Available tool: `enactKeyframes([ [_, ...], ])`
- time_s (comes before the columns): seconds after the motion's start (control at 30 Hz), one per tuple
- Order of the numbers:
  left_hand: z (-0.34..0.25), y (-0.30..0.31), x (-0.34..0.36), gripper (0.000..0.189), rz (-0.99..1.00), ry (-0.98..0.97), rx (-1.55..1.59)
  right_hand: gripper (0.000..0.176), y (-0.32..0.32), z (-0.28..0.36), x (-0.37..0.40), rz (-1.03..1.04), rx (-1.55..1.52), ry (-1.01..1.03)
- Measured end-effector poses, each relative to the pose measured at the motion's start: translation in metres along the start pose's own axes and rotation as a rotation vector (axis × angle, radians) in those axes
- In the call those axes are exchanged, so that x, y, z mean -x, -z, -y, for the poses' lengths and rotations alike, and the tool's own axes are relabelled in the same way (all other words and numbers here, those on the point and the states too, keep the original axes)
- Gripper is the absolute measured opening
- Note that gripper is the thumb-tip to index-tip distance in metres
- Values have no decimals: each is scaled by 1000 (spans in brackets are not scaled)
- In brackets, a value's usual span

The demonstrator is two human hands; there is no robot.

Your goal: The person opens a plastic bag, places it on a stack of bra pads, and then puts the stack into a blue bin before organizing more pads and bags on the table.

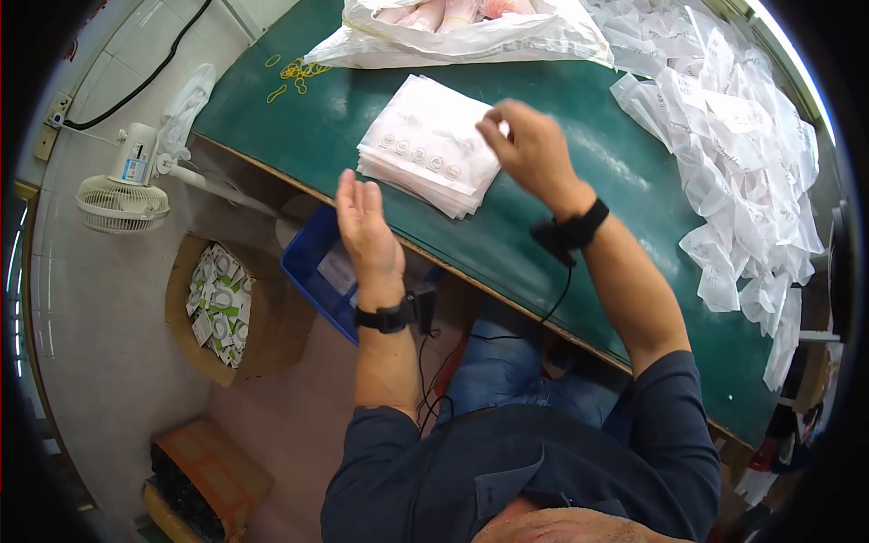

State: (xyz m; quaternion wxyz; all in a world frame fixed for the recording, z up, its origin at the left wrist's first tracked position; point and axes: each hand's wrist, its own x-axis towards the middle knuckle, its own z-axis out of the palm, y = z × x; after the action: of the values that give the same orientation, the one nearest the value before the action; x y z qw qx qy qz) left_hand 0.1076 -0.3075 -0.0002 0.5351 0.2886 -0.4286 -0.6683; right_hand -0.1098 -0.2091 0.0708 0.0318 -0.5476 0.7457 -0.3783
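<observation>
A loose stack of white printed plastic bags (425,149) lies near the table's front edge, its sheets slightly fanned. Beside its left front corner, my left hand (369,226) is held up open, fingers stretched and palm turned toward the stack. My right hand (529,149) is over the stack's right edge with fingers curled in toward the thumb. Its fingertips are slightly blurred, and whether anything thin is between them is hidden. Both wrists wear black straps with small devices and cables.
A large pile of clear printed bags (724,172) covers the table's right side. At the back lies an open white sack (471,43) with pink contents. Yellow rubber bands (303,71) are scattered at left. Below are a blue bin (312,271), cardboard box (272,317) and fan (124,201).
</observation>
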Motion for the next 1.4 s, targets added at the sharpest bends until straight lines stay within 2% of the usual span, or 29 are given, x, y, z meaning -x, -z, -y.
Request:
enactKeyframes([
  [0.07,-1,-9,17,65,2,69,52,40,-10,-23,-34,-207,202,172],
  [0.1,-1,-15,23,67,5,135,115,40,-17,-32,-49,-211,194,173],
  [0.2,-6,-22,22,69,9,223,186,56,-33,-36,-81,110,181,-218],
  [0.23,-8,-23,18,70,9,252,200,56,-35,-35,-84,110,177,-209],
  [0.33,-10,-27,13,70,39,263,215,60,-34,-36,-84,378,137,-213],
  [0.4,-9,-29,11,69,117,250,233,59,-31,-30,-84,416,113,-229],
  [0.63,-15,-20,8,60,149,263,131,52,-15,-23,-76,508,-101,-350],
  [0.83,-26,-8,21,58,112,303,20,47,-23,-29,-63,496,-92,-294],
  [0.9,-29,5,30,62,94,234,-16,48,-25,-25,-58,496,-86,-296],
  [0.97,-25,12,35,64,82,203,-36,50,-35,-19,-52,442,22,-204],
  [1.07,-13,18,36,60,-240,71,-87,50,-48,-6,-44,420,63,-154],
  [1.1,-11,20,35,60,-244,68,-87,49,-52,0,-42,424,57,-153],
  [1.2,-6,26,32,55,-55,173,203,48,-60,19,-31,435,51,-147],
  [1.33,0,46,37,51,-24,298,163,47,-65,27,-18,454,29,-144],
  [1.4,6,50,44,51,-30,276,95,49,-65,26,-13,462,-8,-153],
])
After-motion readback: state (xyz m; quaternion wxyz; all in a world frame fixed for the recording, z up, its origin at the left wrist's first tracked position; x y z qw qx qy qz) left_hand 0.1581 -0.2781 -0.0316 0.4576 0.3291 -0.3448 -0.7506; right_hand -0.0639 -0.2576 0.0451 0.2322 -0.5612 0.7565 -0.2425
